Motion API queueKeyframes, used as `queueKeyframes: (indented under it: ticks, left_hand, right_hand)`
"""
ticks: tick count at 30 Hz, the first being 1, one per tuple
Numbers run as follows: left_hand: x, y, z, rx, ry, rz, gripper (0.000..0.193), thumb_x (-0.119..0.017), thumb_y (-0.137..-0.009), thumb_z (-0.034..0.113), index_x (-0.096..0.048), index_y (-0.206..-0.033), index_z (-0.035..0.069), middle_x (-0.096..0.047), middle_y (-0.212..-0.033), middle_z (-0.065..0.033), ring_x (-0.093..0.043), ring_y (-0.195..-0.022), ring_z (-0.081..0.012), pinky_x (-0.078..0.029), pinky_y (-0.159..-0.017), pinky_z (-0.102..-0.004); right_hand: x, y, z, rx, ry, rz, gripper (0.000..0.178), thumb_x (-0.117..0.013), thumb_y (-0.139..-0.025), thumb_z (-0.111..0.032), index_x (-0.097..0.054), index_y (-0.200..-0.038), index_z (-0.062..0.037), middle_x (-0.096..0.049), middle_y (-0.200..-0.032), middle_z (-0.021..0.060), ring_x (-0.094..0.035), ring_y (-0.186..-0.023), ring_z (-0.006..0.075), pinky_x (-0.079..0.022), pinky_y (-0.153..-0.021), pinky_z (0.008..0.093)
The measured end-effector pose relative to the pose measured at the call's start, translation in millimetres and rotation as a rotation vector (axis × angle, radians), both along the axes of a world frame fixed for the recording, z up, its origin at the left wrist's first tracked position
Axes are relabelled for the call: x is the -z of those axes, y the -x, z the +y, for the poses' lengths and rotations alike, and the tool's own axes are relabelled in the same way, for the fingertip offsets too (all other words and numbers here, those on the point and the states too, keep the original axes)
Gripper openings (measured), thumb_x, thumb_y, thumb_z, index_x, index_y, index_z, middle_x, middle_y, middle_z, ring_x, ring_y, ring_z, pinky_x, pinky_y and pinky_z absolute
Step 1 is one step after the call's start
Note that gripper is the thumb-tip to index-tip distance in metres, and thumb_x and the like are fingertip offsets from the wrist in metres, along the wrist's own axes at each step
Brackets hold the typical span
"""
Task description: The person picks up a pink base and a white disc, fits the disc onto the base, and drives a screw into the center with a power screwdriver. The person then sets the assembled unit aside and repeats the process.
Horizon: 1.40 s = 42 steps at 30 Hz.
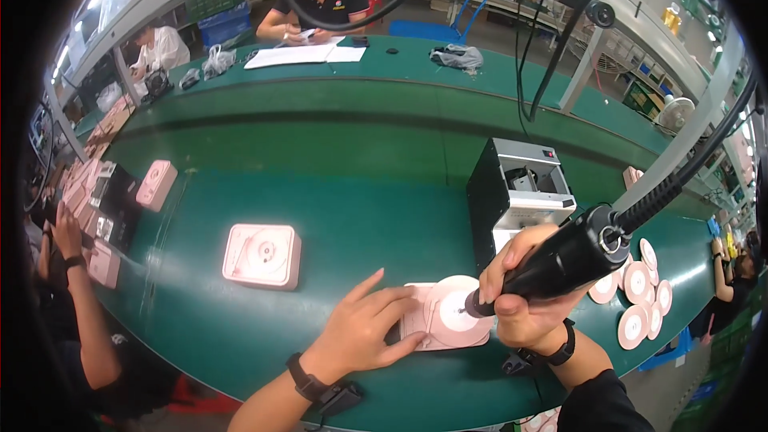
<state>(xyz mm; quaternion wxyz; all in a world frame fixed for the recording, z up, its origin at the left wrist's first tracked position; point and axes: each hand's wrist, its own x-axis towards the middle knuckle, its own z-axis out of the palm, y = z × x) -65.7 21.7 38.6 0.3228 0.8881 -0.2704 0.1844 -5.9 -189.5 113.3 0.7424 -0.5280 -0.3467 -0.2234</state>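
Pink unit: turntable-shaped piece (413, 322) with a white disc (450, 325) on top, lying flat on the green bench (364, 220), near its front edge and between the two hands.
Left hand (360, 332): fingers spread; thumb and some fingertips rest on the unit's left part, index finger extended away from it.
Right hand (534, 324): fingers and thumb wrapped around a black power driver (560, 260), slanting down to the disc's centre; whether the bit touches cannot be told.
Slip risk: the tilted driver could let its bit skid off centre and scratch the disc.
Drift risk: light hold on one side only; twist from the driver could turn the unit.
Finger risk: left fingertips rest close enough to the disc to be caught by a skidding bit.
Cable (698, 162): thick and black, rising from the driver to the upper right; its pull could tip the tool.
Near edge: bench front runs just below the wrists, leaving a narrow strip for drawing the unit back.
Left room: broad green surface between the left hand and a second pink unit (264, 260).
Far side: black-and-silver machine (524, 188) stands just beyond the driver, limiting forward swing.
Right side: loose pink-and-white discs (635, 282) overlap beyond the right hand; a wide elbow movement could scatter them.
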Motion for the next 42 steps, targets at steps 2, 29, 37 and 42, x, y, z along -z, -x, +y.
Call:
queueKeyframes:
  ticks: [2, 29, 37, 42]
  left_hand:
    - [-1, -5, -2, 0.013, -0.028, -0.017, 0.056, -0.089, -0.076, 0.036, -0.072, -0.118, 0.005, -0.072, -0.124, -0.0112, -0.069, -0.117, -0.0308, -0.048, -0.113, -0.0536]
    - [-10, 23, -42, -0.136, -0.298, -0.052, 0.076, -0.088, -0.078, 0.046, -0.063, -0.13, -0.003, -0.064, -0.133, -0.0197, -0.061, -0.128, -0.0372, -0.048, -0.107, -0.0572]
    - [-11, 33, -48, -0.202, -0.327, 0.008, 0.073, -0.083, -0.081, 0.044, -0.065, -0.131, -0.006, -0.066, -0.133, -0.0235, -0.061, -0.128, -0.0367, -0.046, -0.108, -0.0561]
    - [-6, 31, -48, -0.193, -0.354, 0.0, 0.074, -0.083, -0.08, 0.042, -0.064, -0.132, -0.007, -0.064, -0.135, -0.0236, -0.061, -0.128, -0.0379, -0.047, -0.108, -0.0568]
  right_hand:
    - [2, -5, -4, -0.009, 0.008, 0.005, 0.064, -0.087, -0.09, -0.024, -0.038, -0.124, -0.0021, -0.055, -0.099, 0.0122, -0.064, -0.065, 0.0159, -0.056, -0.054, 0.0294]
    - [16, -12, -13, -0.072, 0.147, -0.111, 0.09, -0.088, -0.085, -0.001, -0.014, -0.136, -0.01, -0.061, -0.112, 0.0208, -0.069, -0.08, 0.0191, -0.056, -0.066, 0.031]
    - [13, -9, -3, -0.083, 0.064, 0.038, 0.057, -0.087, -0.087, -0.008, -0.041, -0.118, 0.0007, -0.057, -0.095, 0.0133, -0.063, -0.07, 0.0154, -0.053, -0.06, 0.0279]
    - [18, -10, -9, -0.187, 0.099, 0.077, 0.064, -0.087, -0.085, -0.003, -0.037, -0.126, -0.0022, -0.057, -0.102, 0.0154, -0.063, -0.081, 0.0193, -0.054, -0.067, 0.0305]
